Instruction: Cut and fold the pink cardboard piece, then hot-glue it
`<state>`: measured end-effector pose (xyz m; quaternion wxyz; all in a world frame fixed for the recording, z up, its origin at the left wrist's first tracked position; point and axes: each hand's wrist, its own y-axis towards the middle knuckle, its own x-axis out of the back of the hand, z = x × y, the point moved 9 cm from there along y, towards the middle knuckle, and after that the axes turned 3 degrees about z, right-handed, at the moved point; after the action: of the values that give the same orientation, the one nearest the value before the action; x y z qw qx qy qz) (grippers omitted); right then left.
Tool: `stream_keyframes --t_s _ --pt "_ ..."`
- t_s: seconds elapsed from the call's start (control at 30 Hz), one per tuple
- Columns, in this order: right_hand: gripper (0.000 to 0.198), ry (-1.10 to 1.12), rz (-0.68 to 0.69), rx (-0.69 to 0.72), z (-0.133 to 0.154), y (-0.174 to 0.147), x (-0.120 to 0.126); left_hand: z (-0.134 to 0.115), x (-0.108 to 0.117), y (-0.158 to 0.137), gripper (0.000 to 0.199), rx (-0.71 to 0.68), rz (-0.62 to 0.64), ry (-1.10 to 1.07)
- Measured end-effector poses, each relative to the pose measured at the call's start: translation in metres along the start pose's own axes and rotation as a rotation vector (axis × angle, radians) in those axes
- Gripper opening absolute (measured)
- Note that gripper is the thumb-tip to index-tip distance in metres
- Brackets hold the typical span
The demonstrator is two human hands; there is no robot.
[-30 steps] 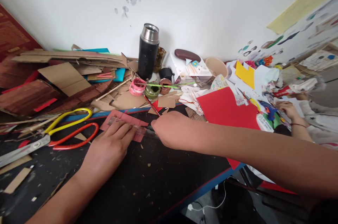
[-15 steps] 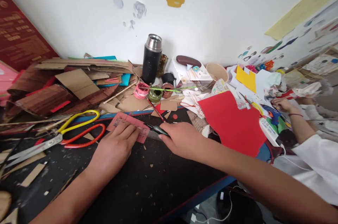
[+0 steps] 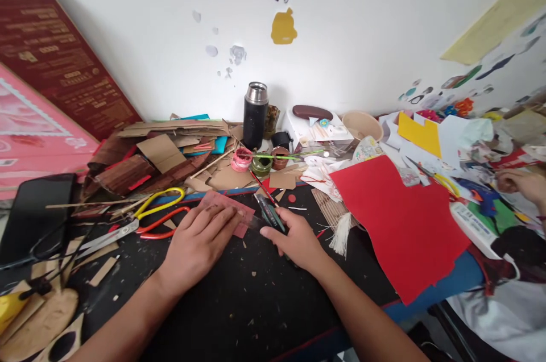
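My left hand [image 3: 203, 237] lies flat with fingers stretched over a pinkish-red piece of card [image 3: 230, 203] on the black tabletop. Under its fingertips, a clear strip like a ruler [image 3: 255, 224] sticks out to the right. My right hand [image 3: 297, 237] is wrapped round a dark green and black utility knife [image 3: 269, 213], whose front end points up and away, just right of the card. Whether its blade is out I cannot tell. To the left of my left hand lie large scissors [image 3: 145, 217] with one yellow and one red handle.
Cardboard scraps [image 3: 162, 153] pile up at the back left. Open paint pots [image 3: 261, 164] stand before a black flask [image 3: 255, 123]. A red sheet [image 3: 401, 220] and a white tassel [image 3: 341, 235] lie to the right. Another person's hand [image 3: 522, 184] is at the far right.
The utility knife has come away from the card's edge and tipped to point away from me. My left hand stays pressed on the card. The camera view has shifted.
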<state>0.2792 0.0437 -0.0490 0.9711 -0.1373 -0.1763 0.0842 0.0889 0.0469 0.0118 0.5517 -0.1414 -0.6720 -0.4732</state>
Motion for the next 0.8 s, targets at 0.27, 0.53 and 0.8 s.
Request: stream_keyframes --t_s 0.27,0.53,0.8 --pt "0.020 0.034 0.033 -0.023 0.002 -0.001 0.000 -0.002 0.026 0.009 0.075 0.047 -0.114 -0.020" --pt "0.033 0.336 0.015 0.035 -0.007 0.001 0.010 0.040 0.014 0.014 0.074 0.232 0.199 -0.279" --pt "0.036 0.369 0.009 0.053 -0.010 0.003 0.009 0.048 -0.039 0.009 0.067 0.187 0.442 -0.310"
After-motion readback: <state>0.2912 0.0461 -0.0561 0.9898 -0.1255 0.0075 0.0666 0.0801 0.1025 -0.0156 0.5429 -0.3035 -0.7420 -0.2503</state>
